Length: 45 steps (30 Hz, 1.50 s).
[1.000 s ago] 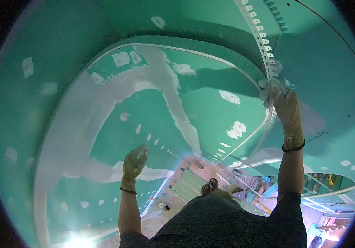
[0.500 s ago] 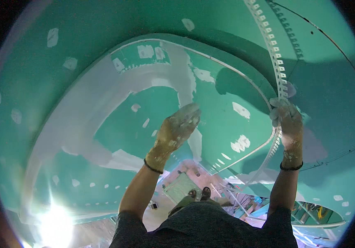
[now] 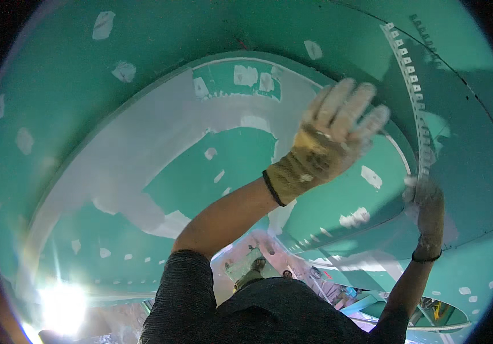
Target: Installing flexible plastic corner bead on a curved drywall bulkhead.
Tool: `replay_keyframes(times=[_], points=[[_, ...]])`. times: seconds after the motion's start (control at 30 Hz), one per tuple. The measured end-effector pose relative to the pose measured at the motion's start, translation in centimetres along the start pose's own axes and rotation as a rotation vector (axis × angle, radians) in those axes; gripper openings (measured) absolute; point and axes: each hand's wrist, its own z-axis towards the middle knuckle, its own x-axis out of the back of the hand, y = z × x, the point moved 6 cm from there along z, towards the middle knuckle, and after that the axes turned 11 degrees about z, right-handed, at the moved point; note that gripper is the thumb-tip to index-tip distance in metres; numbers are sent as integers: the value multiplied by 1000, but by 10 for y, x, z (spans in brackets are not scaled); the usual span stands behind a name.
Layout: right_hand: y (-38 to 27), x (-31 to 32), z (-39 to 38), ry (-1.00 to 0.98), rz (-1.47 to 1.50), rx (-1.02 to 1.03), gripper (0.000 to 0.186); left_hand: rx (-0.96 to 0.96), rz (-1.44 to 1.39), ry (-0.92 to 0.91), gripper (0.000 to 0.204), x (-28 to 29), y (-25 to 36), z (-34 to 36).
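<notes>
My left hand [image 3: 331, 135], in a tan glove with whitened fingers, is raised in front of the curved green board. Its fingers are spread and nothing is in them. On the right, my right hand [image 3: 428, 209], gloved too, is closed around a white notched corner bead [image 3: 411, 80]. The strip bends upward from that hand, standing off the wall, its upper end free, with a row of small tabs along one edge. Beside my right hand runs the white rim edge [image 3: 398, 150] of the oval green panel [image 3: 338, 200]. The fingertips on the bead are partly blurred.
Pale joint compound [image 3: 114, 155] covers wide bands of the oval panel, and patches dot the surrounding wall. A bright work lamp [image 3: 63, 309] glares at lower left. Far below are my feet [image 3: 258, 264] on a small platform. An opening [image 3: 441, 312] in the board is at lower right.
My left hand has moved up and right, its fingers now spread. My right hand has shifted right and down with the bead, whose free upper end has come into view.
</notes>
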Motion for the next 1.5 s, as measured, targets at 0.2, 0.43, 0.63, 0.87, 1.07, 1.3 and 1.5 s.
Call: replay_keyframes(times=[0.2,0.43,0.63,0.87,1.07,1.3,1.5], points=[[-10,-52,-37,-449,201,-270,33,-369,-45,79,33,18,-1,20],[-45,-116,-47,-484,317,-274,56,-653,21,-82,8,28,-44,16],[-50,-141,-46,-443,631,-216,51,-747,151,-385,18,38,-55,52],[-7,-159,-80,-274,384,-330,40,-909,107,-65,22,61,-84,121],[57,-141,-119,-104,244,-283,33,-682,281,-795,28,54,-126,162],[91,-92,-146,130,-133,27,36,-293,91,-934,24,60,-183,149],[69,-58,-145,144,-412,283,26,-196,168,-1097,40,54,-209,122]])
